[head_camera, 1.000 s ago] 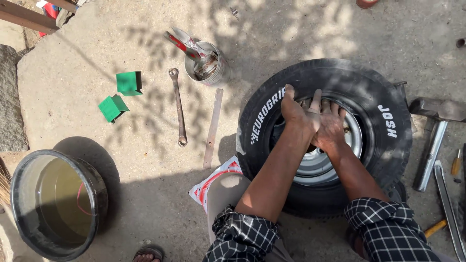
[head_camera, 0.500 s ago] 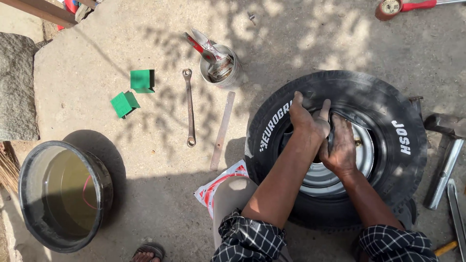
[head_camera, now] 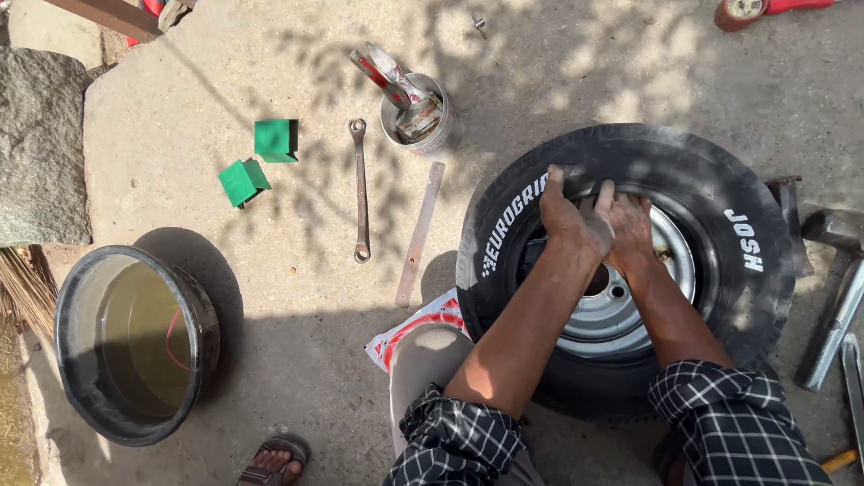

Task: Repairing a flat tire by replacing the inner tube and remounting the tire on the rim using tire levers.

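Note:
A black tyre (head_camera: 747, 270) on a silver steel rim (head_camera: 603, 319) lies flat on the concrete. My left hand (head_camera: 569, 216) and my right hand (head_camera: 632, 232) rest side by side at the tyre's inner edge, on the far side of the rim. Their fingers curl over the rubber bead and press on it. Whether a thin tool sits between the hands I cannot tell. My forearms in checked sleeves reach over the near half of the tyre and hide part of the rim.
A black tub of water (head_camera: 135, 346) stands at the left. Beyond the tyre lie a spanner (head_camera: 360, 189), a flat metal strip (head_camera: 418, 234), a tin of tools (head_camera: 418, 112) and two green boxes (head_camera: 261, 157). A hammer (head_camera: 841, 288) lies at the right, a red-white bag (head_camera: 409, 333) under the tyre's edge.
My head has shifted, so the tyre sits lower in view. Both hands stay at the tyre's inner edge and have sunk flatter onto the bead.

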